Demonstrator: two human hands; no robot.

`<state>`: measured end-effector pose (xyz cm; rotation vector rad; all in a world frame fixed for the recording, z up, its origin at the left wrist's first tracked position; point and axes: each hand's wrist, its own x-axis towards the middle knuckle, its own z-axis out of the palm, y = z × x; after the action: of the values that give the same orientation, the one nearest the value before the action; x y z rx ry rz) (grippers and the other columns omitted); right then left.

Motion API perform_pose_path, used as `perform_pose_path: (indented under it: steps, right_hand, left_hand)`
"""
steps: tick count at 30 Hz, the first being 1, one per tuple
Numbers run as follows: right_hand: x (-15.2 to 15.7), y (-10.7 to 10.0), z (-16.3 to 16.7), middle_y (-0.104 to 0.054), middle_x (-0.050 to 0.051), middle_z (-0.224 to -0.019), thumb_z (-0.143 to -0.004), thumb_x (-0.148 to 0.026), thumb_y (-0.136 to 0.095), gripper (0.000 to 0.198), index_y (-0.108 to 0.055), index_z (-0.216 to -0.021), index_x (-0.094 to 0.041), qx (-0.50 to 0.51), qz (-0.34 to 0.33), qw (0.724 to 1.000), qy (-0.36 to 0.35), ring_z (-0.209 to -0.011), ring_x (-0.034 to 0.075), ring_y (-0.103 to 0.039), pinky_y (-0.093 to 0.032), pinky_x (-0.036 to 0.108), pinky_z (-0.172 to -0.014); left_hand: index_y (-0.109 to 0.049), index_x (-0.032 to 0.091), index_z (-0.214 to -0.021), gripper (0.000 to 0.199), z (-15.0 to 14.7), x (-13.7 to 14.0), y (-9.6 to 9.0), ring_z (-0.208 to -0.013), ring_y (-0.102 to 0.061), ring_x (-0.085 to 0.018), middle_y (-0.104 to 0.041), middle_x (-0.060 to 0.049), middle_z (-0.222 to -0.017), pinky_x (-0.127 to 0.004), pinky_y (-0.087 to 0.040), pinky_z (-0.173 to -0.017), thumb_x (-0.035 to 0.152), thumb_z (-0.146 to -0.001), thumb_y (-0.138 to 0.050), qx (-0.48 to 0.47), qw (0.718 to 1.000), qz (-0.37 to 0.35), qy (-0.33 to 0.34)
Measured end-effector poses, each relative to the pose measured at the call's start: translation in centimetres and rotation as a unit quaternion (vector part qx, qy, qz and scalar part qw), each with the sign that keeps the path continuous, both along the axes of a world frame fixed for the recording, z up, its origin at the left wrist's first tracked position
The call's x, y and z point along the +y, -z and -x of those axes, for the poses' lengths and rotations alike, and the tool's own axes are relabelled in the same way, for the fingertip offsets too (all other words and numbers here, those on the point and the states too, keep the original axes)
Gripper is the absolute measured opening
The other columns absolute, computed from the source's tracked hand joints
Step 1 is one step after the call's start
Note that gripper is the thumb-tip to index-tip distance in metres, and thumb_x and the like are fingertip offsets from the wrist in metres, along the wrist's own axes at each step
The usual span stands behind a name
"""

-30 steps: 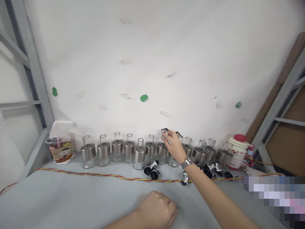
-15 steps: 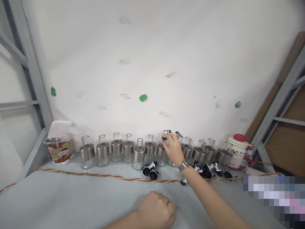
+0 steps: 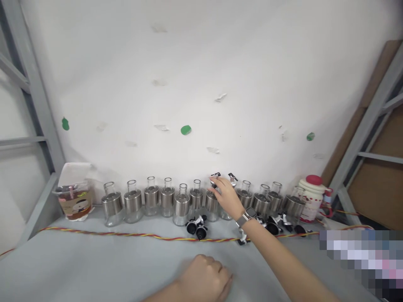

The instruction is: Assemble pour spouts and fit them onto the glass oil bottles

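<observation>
My right hand [image 3: 227, 196], with a watch on its wrist, reaches to the back row of glass bottles with steel sleeves. Its thumb and fingers close round a black and silver pourer stopper [image 3: 215, 176] at the neck of one bottle [image 3: 211, 201]. Just right of it, another stopper [image 3: 232, 179] tops the neighbouring bottle, partly behind the hand. My left hand [image 3: 206, 274] rests as a fist on the grey desk; no object shows in it. Two loose stoppers [image 3: 197, 226] lie on the desk in front of the row, and several more [image 3: 274, 225] lie right of my wrist.
More open-necked bottles [image 3: 112, 205] stand along the white wall. A drink cup [image 3: 75, 203] is at the left end, a white jug with a red lid [image 3: 311, 197] at the right. A twisted red and yellow cord [image 3: 138, 233] crosses the desk. Metal frames flank both sides.
The view has shifted slightly, moving the scene a little to the left. My right hand stays at the stopper on the same bottle; my left fist keeps its place.
</observation>
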<state>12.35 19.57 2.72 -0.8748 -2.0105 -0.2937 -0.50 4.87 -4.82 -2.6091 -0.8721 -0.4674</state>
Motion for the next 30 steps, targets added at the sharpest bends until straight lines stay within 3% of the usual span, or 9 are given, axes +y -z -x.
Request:
perform_pose_path:
  steps: [16, 23, 27, 29, 30]
  right_hand:
    - [0.2, 2.8, 1.4, -0.054, 0.012, -0.106, -0.086, -0.015, -0.037, 0.030, -0.053, -0.111, -0.017, 0.083, -0.033, 0.996, 0.028, -0.106, 0.023, -0.045, -0.037, 0.044, -0.093]
    - [-0.6, 1.9, 0.9, -0.055, 0.010, -0.106, -0.086, -0.021, -0.040, 0.033, -0.051, -0.117, -0.024, 0.082, -0.015, 0.996, 0.026, -0.102, 0.023, -0.049, -0.040, 0.041, -0.089]
    - [-1.6, 1.4, 1.2, -0.049, 0.008, -0.116, -0.084, -0.027, -0.046, 0.056, -0.022, -0.134, -0.030, 0.152, 0.079, 0.984, -0.049, -0.100, 0.020, -0.051, -0.043, 0.035, -0.085]
    - [-1.6, 1.6, 1.7, -0.046, 0.010, -0.119, -0.076, -0.032, -0.057, 0.076, -0.012, -0.136, -0.026, 0.257, 0.155, 0.951, -0.080, -0.098, 0.020, -0.052, -0.041, 0.037, -0.087]
    - [-1.5, 1.8, 1.9, -0.046, 0.011, -0.118, -0.071, -0.034, -0.062, 0.080, -0.015, -0.135, -0.023, 0.307, 0.193, 0.928, -0.087, -0.096, 0.021, -0.052, -0.040, 0.038, -0.087]
  left_hand:
    - [-0.051, 0.018, -0.065, 0.019, 0.1, -0.1, -0.5, -0.047, -0.058, -0.014, -0.063, 0.002, -0.058, -0.024, -0.039, -0.043, 0.028, -0.081, -0.047, 0.014, 1.000, 0.010, -0.002]
    - [-0.051, 0.018, -0.065, 0.018, 0.0, -0.1, -0.5, -0.047, -0.058, -0.015, -0.063, 0.002, -0.057, -0.024, -0.039, -0.043, 0.027, -0.081, -0.047, 0.011, 1.000, 0.004, -0.005]
    - [-0.052, 0.018, -0.066, 0.016, -0.1, 0.0, -0.2, -0.046, -0.058, -0.014, -0.063, 0.001, -0.057, -0.022, -0.038, -0.042, 0.027, -0.079, -0.050, 0.010, 1.000, 0.002, -0.001]
    - [-0.052, 0.018, -0.066, 0.015, -0.1, 0.0, -0.2, -0.046, -0.058, -0.014, -0.063, 0.001, -0.057, -0.022, -0.038, -0.043, 0.026, -0.078, -0.051, 0.013, 1.000, 0.008, 0.000]
    - [-0.052, 0.018, -0.066, 0.014, -0.1, 0.0, -0.3, -0.047, -0.058, -0.014, -0.063, 0.001, -0.057, -0.022, -0.038, -0.043, 0.025, -0.078, -0.052, 0.014, 1.000, 0.012, -0.001]
